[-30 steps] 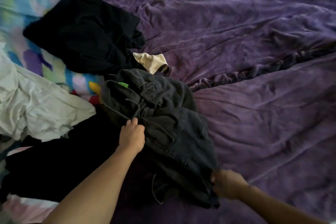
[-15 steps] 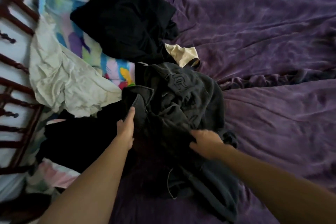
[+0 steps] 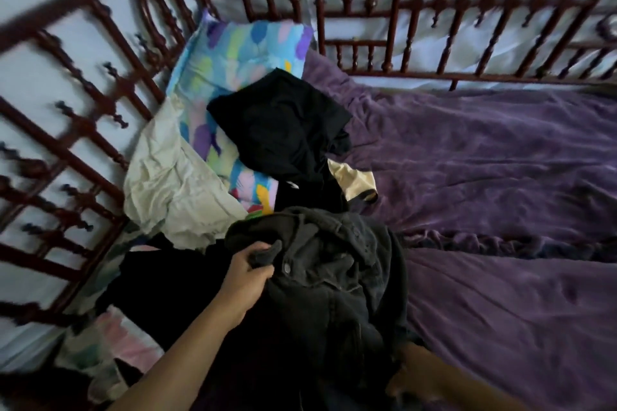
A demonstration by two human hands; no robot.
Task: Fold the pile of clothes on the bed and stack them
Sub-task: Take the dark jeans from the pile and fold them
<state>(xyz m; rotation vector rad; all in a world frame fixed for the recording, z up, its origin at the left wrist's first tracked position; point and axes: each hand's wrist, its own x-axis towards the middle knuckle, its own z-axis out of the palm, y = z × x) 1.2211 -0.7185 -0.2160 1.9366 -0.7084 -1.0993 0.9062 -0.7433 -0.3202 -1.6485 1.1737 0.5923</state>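
Observation:
Dark grey jeans lie bunched in the middle of the purple bed. My left hand grips their waistband near the metal button. My right hand is low at the bottom edge, partly under the jeans' lower part, dim and blurred; its grip is unclear. A black garment lies behind on the pillow, with a cream piece beside it. More black cloth lies left of the jeans. A crumpled white cloth sits at the left.
A colourful patterned pillow leans in the back left corner. The dark red metal bed frame runs along the back and left side. The purple blanket covers the right side of the bed. Pale pink fabric lies at lower left.
The view has swung up and left, showing the bed frame. My left hand closed round the jeans' waistband. My right hand dropped from the middle of the jeans to their lower edge.

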